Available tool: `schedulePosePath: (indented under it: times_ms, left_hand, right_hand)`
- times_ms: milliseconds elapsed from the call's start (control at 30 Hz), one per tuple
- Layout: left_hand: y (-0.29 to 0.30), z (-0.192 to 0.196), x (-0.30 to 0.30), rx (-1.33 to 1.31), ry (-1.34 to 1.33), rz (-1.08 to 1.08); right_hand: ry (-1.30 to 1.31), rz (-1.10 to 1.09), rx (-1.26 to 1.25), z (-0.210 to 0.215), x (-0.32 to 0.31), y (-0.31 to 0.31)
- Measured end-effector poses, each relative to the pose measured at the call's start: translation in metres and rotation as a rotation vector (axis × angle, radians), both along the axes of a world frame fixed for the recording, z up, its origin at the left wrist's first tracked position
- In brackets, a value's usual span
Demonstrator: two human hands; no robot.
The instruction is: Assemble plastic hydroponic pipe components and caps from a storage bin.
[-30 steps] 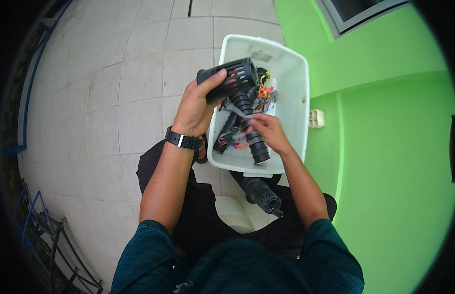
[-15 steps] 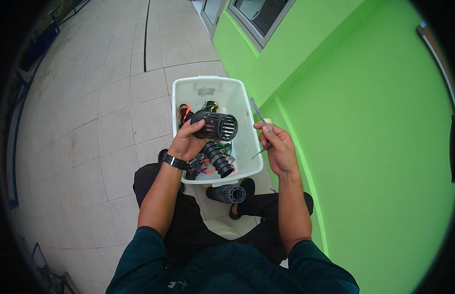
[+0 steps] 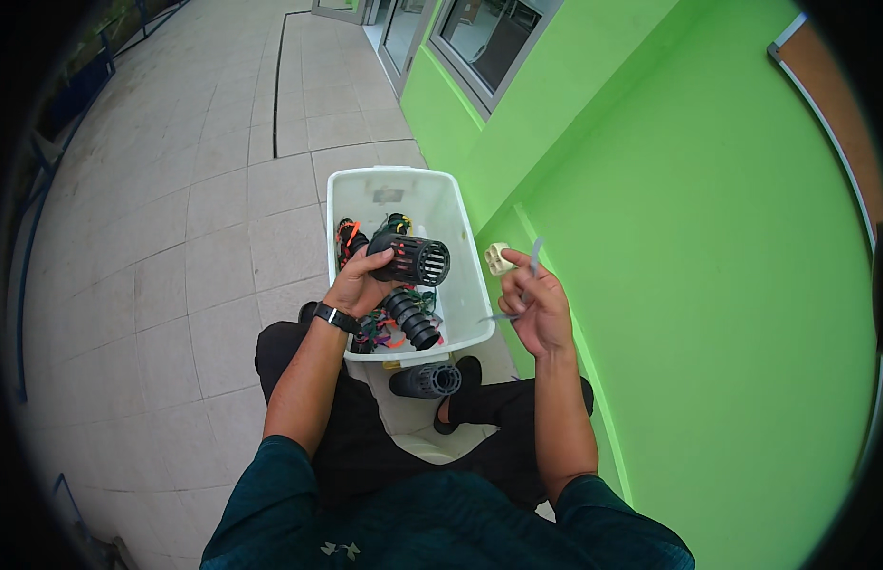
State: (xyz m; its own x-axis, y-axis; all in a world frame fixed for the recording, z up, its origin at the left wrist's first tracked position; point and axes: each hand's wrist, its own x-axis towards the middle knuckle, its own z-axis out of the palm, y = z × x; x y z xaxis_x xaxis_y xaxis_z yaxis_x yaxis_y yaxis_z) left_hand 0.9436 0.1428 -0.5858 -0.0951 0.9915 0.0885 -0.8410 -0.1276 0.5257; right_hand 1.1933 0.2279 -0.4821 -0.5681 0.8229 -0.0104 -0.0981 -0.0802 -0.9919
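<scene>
My left hand [image 3: 358,283], with a black watch on its wrist, grips a black slotted cylinder [image 3: 417,259] over a white plastic bin [image 3: 363,195]. My right hand [image 3: 534,309] is raised beside the bin's right rim and pinches a thin pale strip [image 3: 529,271] between its fingers. Inside the bin lie a black ribbed tube [image 3: 410,319] and a tangle of orange, green and pink ties [image 3: 351,237]. Another black slotted cylinder [image 3: 425,380] lies on the floor between my legs, just in front of the bin.
A bright green wall [image 3: 669,237] rises close on the right, with a small beige fitting [image 3: 498,257] at its foot beside the bin. Grey paving tiles [image 3: 175,209] spread to the left. Windows and a door stand at the top.
The view has tilted up toward the wall. My right hand came off the black part and moved right, out of the bin, holding the thin strip. The left hand still grips the cylinder.
</scene>
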Motion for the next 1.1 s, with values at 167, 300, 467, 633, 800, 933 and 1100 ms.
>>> schedulePosePath:
  times_ms: [167, 300, 467, 633, 800, 933, 1100]
  left_hand:
    - [0.0, 0.001, -0.005, -0.008, 0.018, 0.01]
    - [0.009, -0.001, -0.008, 0.013, 0.017, -0.043]
    - [0.012, -0.001, -0.006, 0.012, 0.031, -0.053]
    - [0.014, -0.004, 0.0, 0.01, 0.029, -0.052]
    - [0.016, -0.002, 0.004, -0.015, 0.043, -0.054]
    - [0.019, -0.006, 0.007, -0.021, 0.046, -0.065]
    - [0.022, -0.005, 0.007, -0.025, 0.051, -0.066]
  right_hand:
    - [0.248, 0.177, -0.174, 0.0, 0.009, 0.009]
    - [-0.083, 0.043, 0.097, -0.005, -0.003, -0.004]
    - [-0.032, 0.002, -0.002, -0.004, 0.006, -0.004]
    - [-0.059, 0.054, 0.065, -0.013, 0.006, -0.001]
    - [0.015, -0.041, 0.057, -0.011, -0.011, -0.005]
    - [-0.039, 0.025, 0.15, -0.024, -0.004, 0.011]
    - [-0.054, -0.141, 0.299, -0.015, -0.029, -0.002]
